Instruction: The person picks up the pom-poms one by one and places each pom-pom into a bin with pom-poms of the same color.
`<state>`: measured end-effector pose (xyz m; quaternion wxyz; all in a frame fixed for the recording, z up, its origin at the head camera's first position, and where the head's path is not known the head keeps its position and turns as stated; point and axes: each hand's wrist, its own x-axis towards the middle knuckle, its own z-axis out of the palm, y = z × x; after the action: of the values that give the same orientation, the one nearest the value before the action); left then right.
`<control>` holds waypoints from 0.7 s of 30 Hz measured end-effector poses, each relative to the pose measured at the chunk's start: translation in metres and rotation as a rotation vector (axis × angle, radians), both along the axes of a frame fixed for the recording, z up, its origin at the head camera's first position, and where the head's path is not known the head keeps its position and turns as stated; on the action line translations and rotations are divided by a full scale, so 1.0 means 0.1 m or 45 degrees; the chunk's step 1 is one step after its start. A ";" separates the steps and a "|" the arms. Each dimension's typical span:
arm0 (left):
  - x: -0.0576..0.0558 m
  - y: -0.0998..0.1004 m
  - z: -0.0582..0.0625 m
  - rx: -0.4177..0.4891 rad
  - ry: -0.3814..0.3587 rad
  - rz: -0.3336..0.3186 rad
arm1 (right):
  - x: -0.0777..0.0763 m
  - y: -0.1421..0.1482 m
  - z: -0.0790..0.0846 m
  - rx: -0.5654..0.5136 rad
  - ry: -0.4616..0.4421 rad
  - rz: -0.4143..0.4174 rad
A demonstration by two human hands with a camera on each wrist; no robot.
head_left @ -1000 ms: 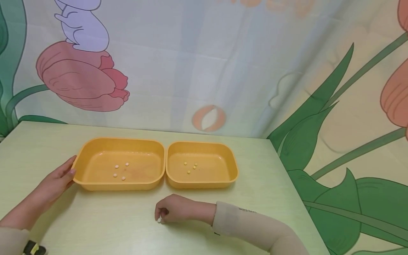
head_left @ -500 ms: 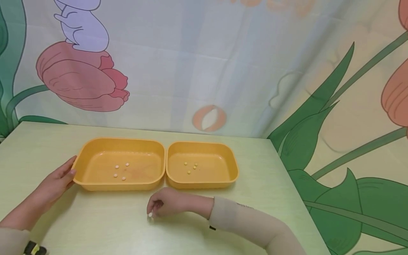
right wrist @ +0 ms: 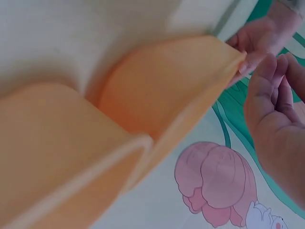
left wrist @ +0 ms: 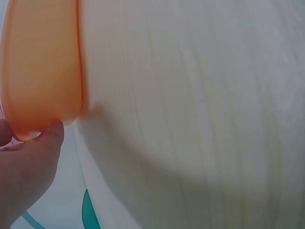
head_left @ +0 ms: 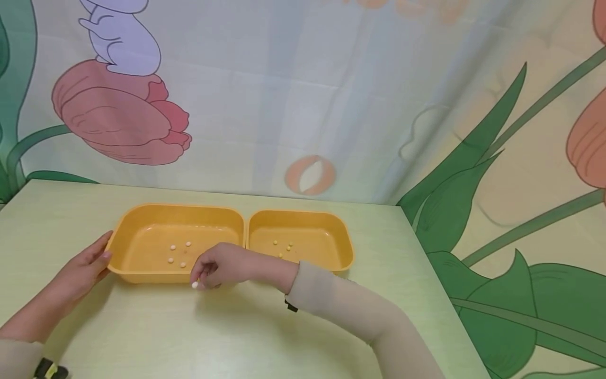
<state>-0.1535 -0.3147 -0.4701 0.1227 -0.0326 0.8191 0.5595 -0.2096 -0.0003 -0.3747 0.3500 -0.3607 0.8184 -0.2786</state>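
My right hand (head_left: pixel 222 266) pinches a small white pellet (head_left: pixel 195 285) between thumb and fingertips, over the front rim of the larger yellow tray (head_left: pixel 208 277). In the right wrist view the curled fingers are close together and the pellet is hidden. My left hand (head_left: pixel 78 273) grips the left end of that tray, thumb toward the front; the left wrist view shows the thumb (left wrist: pixel 56 131) against the tray's end. Several white pellets (head_left: pixel 183 265) lie inside the larger tray. The smaller yellow tray (head_left: pixel 347 252), right beside it, holds several yellow pellets (head_left: pixel 289 248).
Both trays stand side by side on a pale table (head_left: pixel 142 331). Behind them hangs a printed curtain (head_left: pixel 246 105) with flowers and a white animal. A second printed panel (head_left: pixel 511 221) borders the table's right edge.
My right hand has moved left and away from me, from the table in front of the trays to the larger tray's front rim, with the white pellet. My left hand stays put.
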 end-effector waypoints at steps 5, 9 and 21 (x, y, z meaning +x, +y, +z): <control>0.00 0.00 0.00 -0.005 -0.009 0.000 | -0.11 -0.09 0.16 0.006 -0.060 -0.004; 0.00 0.01 0.02 0.008 -0.017 0.003 | -0.23 -0.16 0.27 0.008 -0.135 0.029; -0.02 0.01 0.05 0.020 -0.039 0.015 | -0.62 -0.53 0.58 0.260 -0.130 0.169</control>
<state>-0.1550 -0.3132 -0.4654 0.1321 -0.0449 0.8125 0.5660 -0.2714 -0.0535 -0.3171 0.4438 -0.3618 0.7980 -0.1879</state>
